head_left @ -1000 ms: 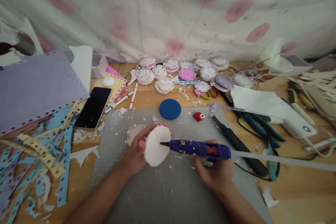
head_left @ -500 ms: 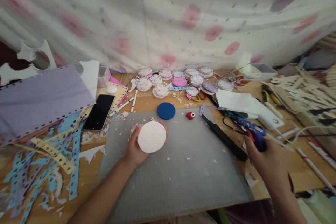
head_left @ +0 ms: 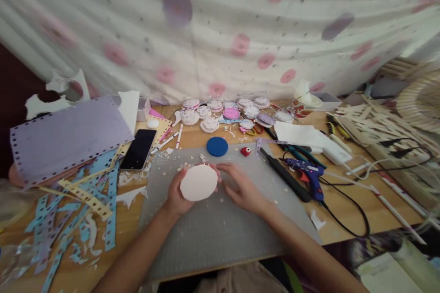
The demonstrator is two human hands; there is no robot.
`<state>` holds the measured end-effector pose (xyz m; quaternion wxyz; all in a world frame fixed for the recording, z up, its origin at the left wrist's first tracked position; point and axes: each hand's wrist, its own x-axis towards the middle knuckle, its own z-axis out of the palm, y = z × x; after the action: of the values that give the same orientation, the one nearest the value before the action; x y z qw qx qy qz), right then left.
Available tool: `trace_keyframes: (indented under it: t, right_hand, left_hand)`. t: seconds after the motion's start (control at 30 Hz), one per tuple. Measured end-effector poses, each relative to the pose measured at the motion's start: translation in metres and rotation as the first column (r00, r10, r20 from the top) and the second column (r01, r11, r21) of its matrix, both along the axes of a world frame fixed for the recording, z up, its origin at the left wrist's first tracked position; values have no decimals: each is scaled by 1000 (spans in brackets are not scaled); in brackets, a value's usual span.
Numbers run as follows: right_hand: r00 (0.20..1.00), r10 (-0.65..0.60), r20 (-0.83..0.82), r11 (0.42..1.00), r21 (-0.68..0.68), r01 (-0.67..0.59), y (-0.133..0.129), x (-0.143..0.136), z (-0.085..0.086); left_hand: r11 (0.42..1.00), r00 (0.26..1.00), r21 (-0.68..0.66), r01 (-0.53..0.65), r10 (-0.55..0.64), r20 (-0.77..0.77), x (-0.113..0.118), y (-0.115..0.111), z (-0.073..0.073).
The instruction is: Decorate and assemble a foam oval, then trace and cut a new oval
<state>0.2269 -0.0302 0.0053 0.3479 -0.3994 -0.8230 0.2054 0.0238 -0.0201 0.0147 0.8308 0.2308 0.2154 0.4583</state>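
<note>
My left hand grips a white round disc by its left edge, fingers curled behind it, above the grey cutting mat. At the disc's right edge is my right hand, thumb and fingers apart; whether its fingertips touch the rim I cannot tell. Beyond the disc lies a blue round disc, with a small red object with a white spot to its right. On the right, a blue glue gun rests on the table beside a black-handled cutter.
Several decorated round pieces stand along the back by the curtain. To the left are a phone, a lilac sheet and blue paper strips. Wooden sticks and a black cable occupy the right.
My right hand has let go of the glue gun, now lying on the table, and moved left to the white disc. My left hand still holds the disc. The view has shifted slightly.
</note>
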Motion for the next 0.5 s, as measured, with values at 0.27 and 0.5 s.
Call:
trace_keyframes:
  t: [0.27, 0.5]
  right_hand:
    - [952, 161, 260, 985, 19, -172, 36, -60, -24]
    - [947, 87, 309, 994, 40, -104, 35, -73, -17]
  left_hand:
    - [987, 984, -21, -160, 158, -76, -29, -33, 27]
    - [975, 987, 194, -106, 80, 140, -76, -71, 59]
